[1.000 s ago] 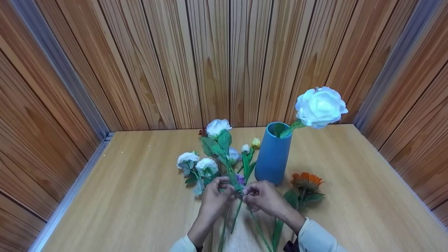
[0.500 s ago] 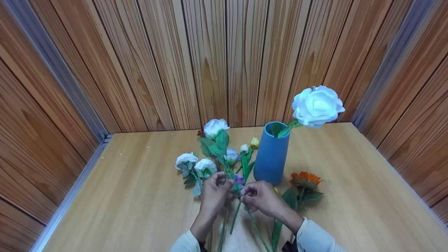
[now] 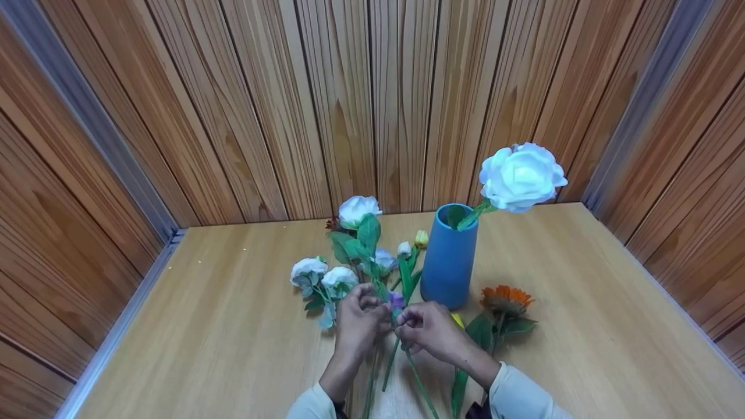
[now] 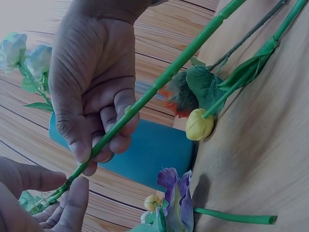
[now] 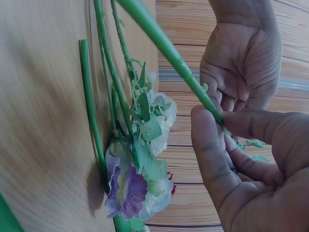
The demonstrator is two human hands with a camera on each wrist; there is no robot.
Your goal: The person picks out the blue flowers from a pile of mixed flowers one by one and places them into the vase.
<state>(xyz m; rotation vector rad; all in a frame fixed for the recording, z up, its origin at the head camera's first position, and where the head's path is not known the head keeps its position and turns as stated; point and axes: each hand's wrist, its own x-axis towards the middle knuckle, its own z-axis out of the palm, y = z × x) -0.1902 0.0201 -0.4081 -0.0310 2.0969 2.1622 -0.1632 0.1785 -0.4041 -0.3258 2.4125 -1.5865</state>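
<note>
My left hand (image 3: 356, 323) and right hand (image 3: 433, 333) meet over the table, both pinching the green stem (image 4: 166, 77) of an artificial white flower (image 3: 359, 210) with broad leaves. The left thumb and fingertips (image 4: 77, 188) grip it nearer the bloom; the right hand's grip lies just below. From there the stem slants toward the table's front. A purple flower (image 5: 126, 186) lies just behind the fingers. To the left rest white blooms (image 3: 308, 269) with pale leaves. A yellow tulip (image 4: 199, 124) lies beside the right hand, partly hidden by it in the head view.
A tall blue vase (image 3: 449, 262) behind the right hand holds one large white rose (image 3: 522, 177) leaning right. An orange flower (image 3: 506, 300) lies at right. White and yellow tulip buds (image 3: 421, 238) lie left of the vase. Wood-panelled walls (image 3: 349, 105) enclose the table.
The head view has shifted slightly. Both hands keep their pinch on the white flower's stem and move very little; more of the yellow tulip shows beside the right hand.
</note>
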